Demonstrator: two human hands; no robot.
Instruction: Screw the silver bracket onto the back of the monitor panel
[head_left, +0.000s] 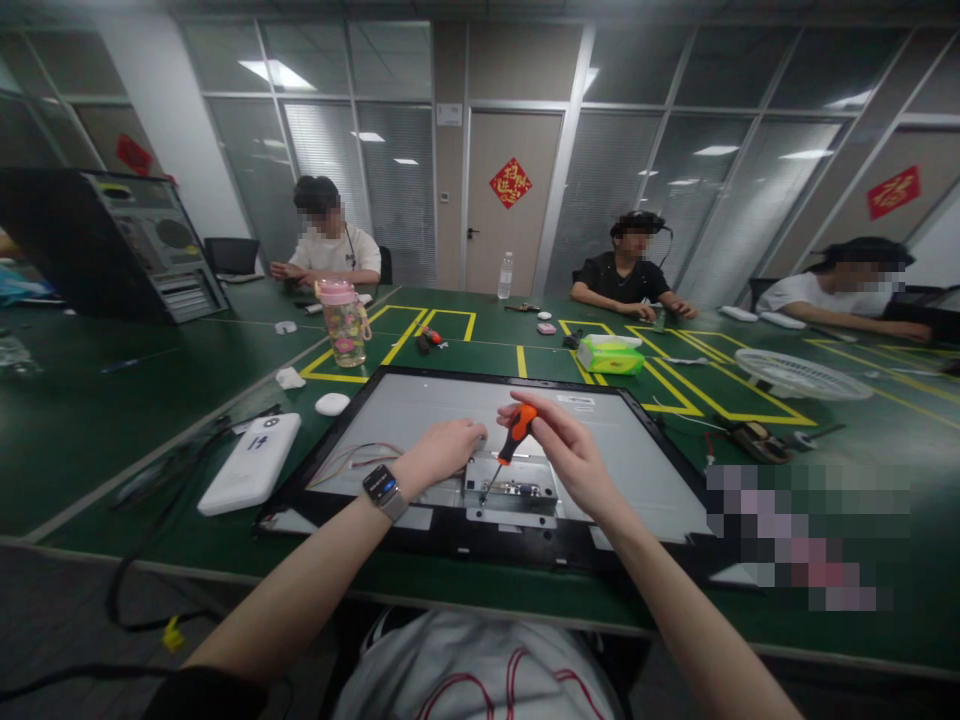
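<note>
My right hand (570, 440) holds a screwdriver (519, 432) with an orange and black handle between thumb and fingers. Its shaft slants down to the left, the tip at the near left part of a metal bracket (514, 508). At that bracket's far left corner, my left hand (442, 450) lies with curled fingers; their tips are partly hidden. Under both hands is a flat display panel (397, 400) with a black frame, its grey back facing up. Thin wires (352, 455) run across the panel left of the bracket.
Left of the panel lie a white power bank (251, 465), a white oval case (332, 404) and dark cables. Behind stand a pink-lidded bottle (343, 325) and a green pack (609, 354). A fan grille (802, 374) lies right. Several people sit across the table; a computer case (142, 245) stands left.
</note>
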